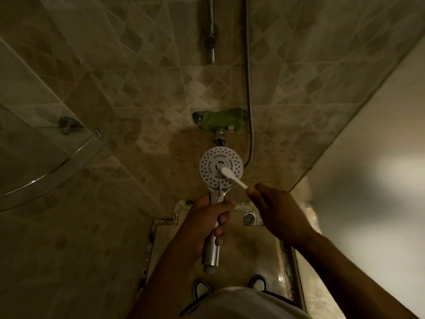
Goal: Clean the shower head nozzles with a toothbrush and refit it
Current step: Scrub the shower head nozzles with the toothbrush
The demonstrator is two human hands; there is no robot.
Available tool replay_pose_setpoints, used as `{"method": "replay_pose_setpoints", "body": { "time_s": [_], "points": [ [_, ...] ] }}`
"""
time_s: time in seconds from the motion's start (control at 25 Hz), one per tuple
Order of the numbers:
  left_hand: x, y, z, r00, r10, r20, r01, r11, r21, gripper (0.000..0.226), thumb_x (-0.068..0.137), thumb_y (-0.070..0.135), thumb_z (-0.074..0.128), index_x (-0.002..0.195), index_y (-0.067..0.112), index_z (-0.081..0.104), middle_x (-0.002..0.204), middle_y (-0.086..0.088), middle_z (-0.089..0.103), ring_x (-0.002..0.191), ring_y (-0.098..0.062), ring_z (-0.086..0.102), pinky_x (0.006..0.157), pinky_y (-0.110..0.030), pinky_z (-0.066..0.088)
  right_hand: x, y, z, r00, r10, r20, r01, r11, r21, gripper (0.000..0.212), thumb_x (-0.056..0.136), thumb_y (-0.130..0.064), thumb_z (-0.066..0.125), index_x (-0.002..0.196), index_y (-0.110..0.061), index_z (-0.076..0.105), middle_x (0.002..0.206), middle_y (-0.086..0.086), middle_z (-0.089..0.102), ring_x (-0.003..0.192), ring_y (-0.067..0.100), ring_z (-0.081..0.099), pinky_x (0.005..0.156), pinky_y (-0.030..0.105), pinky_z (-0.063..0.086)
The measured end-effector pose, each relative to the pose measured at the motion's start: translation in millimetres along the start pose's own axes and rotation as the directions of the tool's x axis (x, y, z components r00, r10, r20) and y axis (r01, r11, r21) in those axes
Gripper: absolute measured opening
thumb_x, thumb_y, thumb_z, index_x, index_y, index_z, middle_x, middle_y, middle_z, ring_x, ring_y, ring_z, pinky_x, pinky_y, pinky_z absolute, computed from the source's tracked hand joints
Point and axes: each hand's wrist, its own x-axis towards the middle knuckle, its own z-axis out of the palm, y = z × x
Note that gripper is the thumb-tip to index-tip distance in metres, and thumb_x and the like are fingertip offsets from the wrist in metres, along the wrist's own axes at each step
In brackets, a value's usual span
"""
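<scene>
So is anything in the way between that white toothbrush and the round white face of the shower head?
Nothing visible. The white toothbrush, pinched in the right hand, already has its head on the round white shower head near the centre, while the left hand grips the chrome handle below.

A single wide-angle view looks from the person's head, forward and steeply down; it faces the tiled wall (138, 93) straight ahead, with the floor (250, 247) and shoes (201, 288) at the bottom edge; both hands, left (207, 224) and right (276, 212), sit close below the lens; edges bend outward, and the dim light perhaps hides finer detail.
</scene>
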Motion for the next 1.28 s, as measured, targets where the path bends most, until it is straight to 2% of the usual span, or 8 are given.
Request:
{"method": "replay_pose_setpoints", "body": {
  "time_s": [0.08,0.24,0.44,0.64,0.76,0.96,1.12,1.28],
  "points": [
    [1,0,-1,1.000,-0.011,-0.008,0.011,1.000,-0.008,0.014,0.092,0.014,0.067,0.089,0.014,0.054,0.055,0.001,0.042,0.035,-0.011,0.032,0.037,-0.019,0.029,-5,0,3,0.999,-0.032,0.035,0.033,0.999,-0.025,0.032,0.099,-0.050,0.035,0.071,-0.038,0.046,0.051,-0.006,0.050,0.045,0.005,0.053,0.041,0.016,0.036],
    [1,0,0,1.000,-0.025,-0.003,0.025,1.000,-0.009,0.014,0.092,0.014,0.067,0.088,0.014,0.054,0.055,0.001,0.043,0.036,-0.011,0.032,0.038,-0.020,0.030,12,3,-14,0.995,0.039,-0.093,-0.042,0.999,-0.028,0.040,0.097,-0.054,0.032,0.069,-0.030,0.048,0.052,-0.004,0.051,0.043,0.007,0.050,0.043,0.019,0.035],
    [3,4,2,1.000,-0.018,0.001,0.018,0.999,-0.028,0.007,0.094,0.011,0.063,0.092,0.011,0.057,0.055,0.001,0.042,0.035,-0.011,0.032,0.037,-0.019,0.029,1,-2,2,0.997,-0.062,0.049,0.067,0.992,-0.107,0.035,0.096,-0.055,0.031,0.069,-0.037,0.043,0.051,-0.007,0.050,0.041,0.004,0.049,0.043,0.019,0.036],
    [3,5,-1,1.000,-0.020,-0.003,0.020,0.999,-0.036,0.009,0.094,0.011,0.063,0.096,0.011,0.055,0.055,0.002,0.043,0.034,-0.010,0.033,0.036,-0.018,0.030,14,2,-17,0.998,0.019,-0.053,-0.025,0.994,-0.105,0.038,0.096,-0.055,0.030,0.069,-0.033,0.045,0.050,-0.005,0.049,0.039,0.004,0.046,0.041,0.019,0.034],
    [3,5,-3,1.000,-0.016,0.017,0.017,0.997,-0.080,0.007,0.095,0.008,0.061,0.097,0.010,0.054,0.054,0.001,0.042,0.032,-0.009,0.033,0.034,-0.017,0.030,6,9,-16,1.000,-0.025,-0.007,0.024,0.995,-0.095,0.039,0.096,-0.056,0.031,0.072,-0.032,0.050,0.050,-0.004,0.050,0.041,0.006,0.049,0.040,0.017,0.036],
    [3,1,-5,1.000,-0.021,0.005,0.021,0.999,0.031,0.008,0.094,0.013,0.064,0.095,0.012,0.056,0.055,0.001,0.046,0.035,-0.010,0.035,0.036,-0.020,0.031,-2,14,-20,0.995,-0.021,0.094,0.030,0.996,-0.085,0.036,0.096,-0.055,0.035,0.078,-0.033,0.057,0.051,-0.006,0.054,0.045,0.003,0.056,0.043,0.016,0.036],
    [4,-4,11,0.999,-0.022,0.045,0.020,0.998,0.063,0.005,0.096,0.012,0.061,0.097,0.012,0.056,0.055,0.000,0.046,0.035,-0.011,0.035,0.037,-0.020,0.031,3,4,-5,0.990,-0.116,0.083,0.124,0.987,-0.102,0.037,0.093,-0.059,0.030,0.075,-0.037,0.053,0.052,-0.007,0.053,0.046,0.007,0.055,0.044,0.017,0.039],
    [9,-3,7,1.000,-0.012,0.002,0.012,0.998,0.063,0.007,0.094,0.013,0.064,0.099,0.012,0.059,0.055,0.001,0.047,0.036,-0.011,0.036,0.038,-0.021,0.031,5,7,-14,0.997,-0.061,0.048,0.067,0.990,-0.123,0.034,0.096,-0.057,0.032,0.072,-0.039,0.049,0.051,-0.007,0.054,0.046,0.002,0.057,0.045,0.015,0.035]
  ]
}}
